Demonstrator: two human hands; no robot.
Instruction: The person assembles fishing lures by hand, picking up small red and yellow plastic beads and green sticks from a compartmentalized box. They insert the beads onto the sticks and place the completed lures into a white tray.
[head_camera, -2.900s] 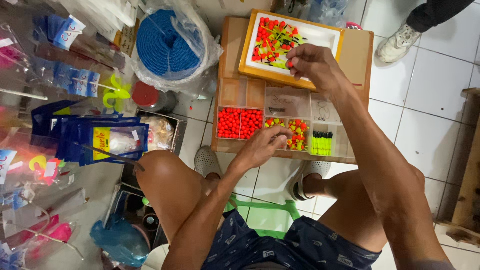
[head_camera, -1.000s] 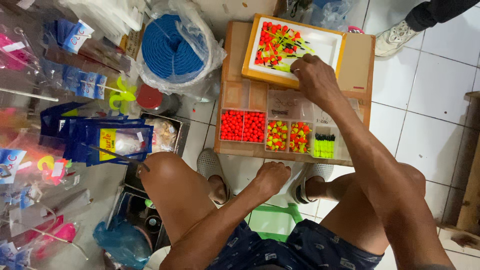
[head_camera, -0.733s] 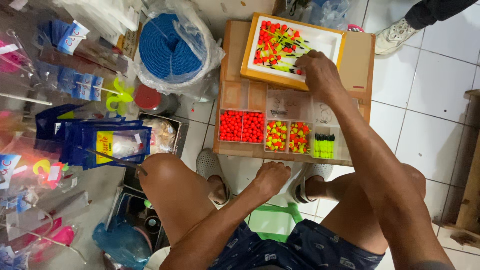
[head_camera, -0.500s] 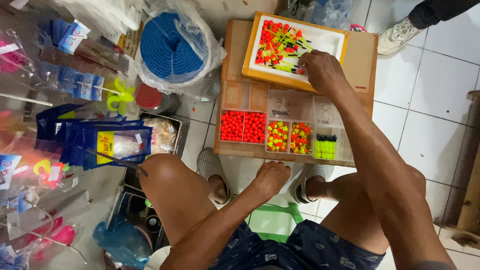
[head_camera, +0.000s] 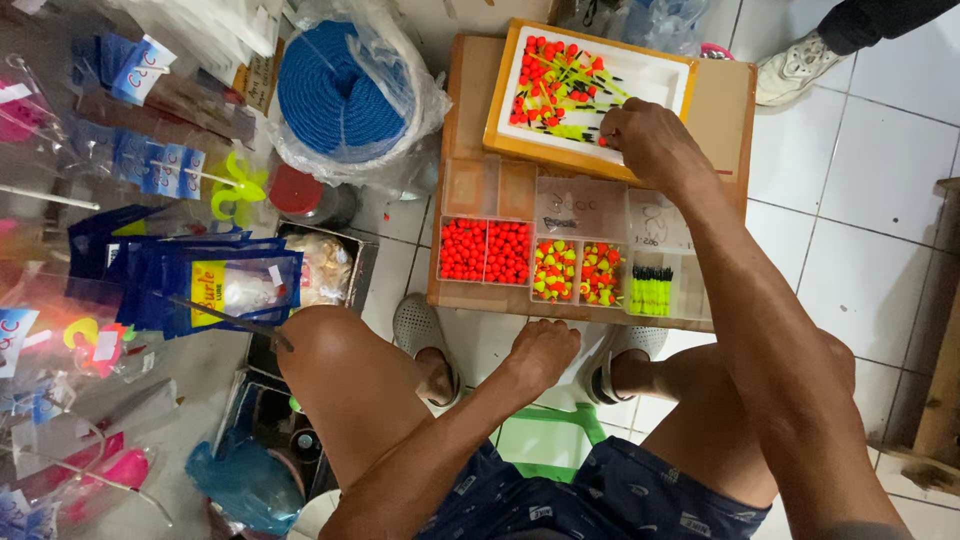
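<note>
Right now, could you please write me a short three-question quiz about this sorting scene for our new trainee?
1. True or false: the right hand is at the white tray of slim floats.
2. What fills the two leftmost lower cells of the clear compartment box? A red round beads; B blue rope; C green sticks.
3. Where is the left hand?

Key
1. True.
2. A.
3. Closed, just below the near edge of the wooden board, holding nothing visible.
</note>
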